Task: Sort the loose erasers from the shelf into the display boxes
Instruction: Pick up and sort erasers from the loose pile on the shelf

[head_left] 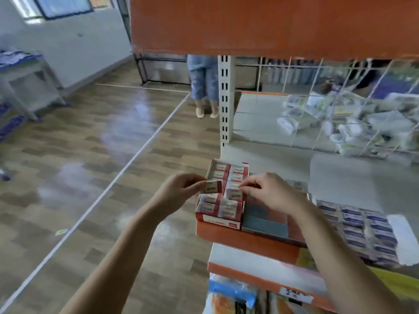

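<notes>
1. Left hand: raised at the left edge of the shelf, thumb and fingers pinching one loose eraser, a white block in a red-and-white sleeve, held in the air just left of the display box and above its left wall.
2. Right hand: reaches in from the right, its fingertips gripping the upper edge of a second eraser that stands raised above its neighbours in the right-hand column of the box.
3. Red display box: an open carton at the front left corner of the shelf, holding two columns of red-and-white erasers packed side by side; it is nearly full.
4. Shelf: a pale grey board with an orange front edge, carried by a white slotted upright directly behind the box.
5. Flat box with blue and reddish panels: lies touching the display box on its right, partly covered by the right wrist.
6. Tray of purple-and-white erasers: further right on the shelf, in neat rows, well apart from both hands.
7. White wire grid: stands along the back of the shelf, with blurred packets heaped behind it.
8. Orange panel: overhangs the shelf from above.
9. Standing person in blue trousers: on the wood-pattern floor beyond the upright.
</notes>
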